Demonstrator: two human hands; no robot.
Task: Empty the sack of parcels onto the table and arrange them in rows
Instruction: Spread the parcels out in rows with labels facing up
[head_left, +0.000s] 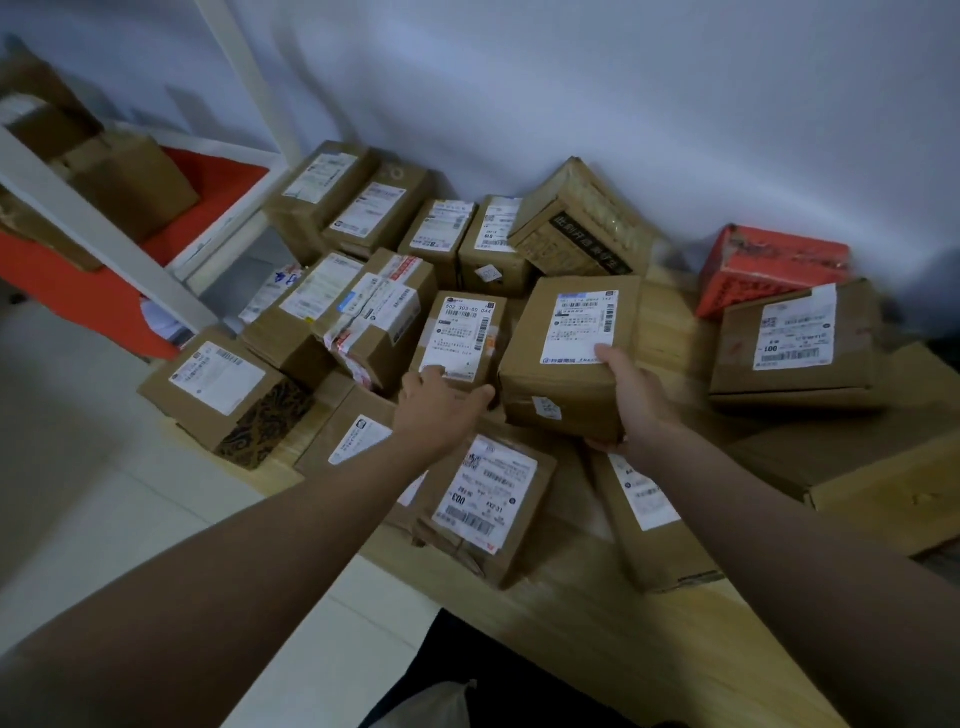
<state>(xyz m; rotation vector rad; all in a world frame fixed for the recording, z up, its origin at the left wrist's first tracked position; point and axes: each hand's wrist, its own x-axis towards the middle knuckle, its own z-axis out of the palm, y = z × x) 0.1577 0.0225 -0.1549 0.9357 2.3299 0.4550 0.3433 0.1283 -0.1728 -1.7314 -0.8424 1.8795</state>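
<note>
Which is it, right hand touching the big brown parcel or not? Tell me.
Touching. The head view shows the right hand gripping the brown parcel, thumb on its label, fingers under its near corner.

Parcel depot (labelled parcels (569, 358), shelving (104, 234)).

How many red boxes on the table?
1. The red box sits at the far right of the table, against the wall, behind a labelled brown parcel. More could be hidden behind other parcels.

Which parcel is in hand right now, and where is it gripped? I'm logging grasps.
The right hand holds a brown box by its near right corner, thumb on the label, fingers underneath. The left hand only rests on a smaller labelled box.
</note>
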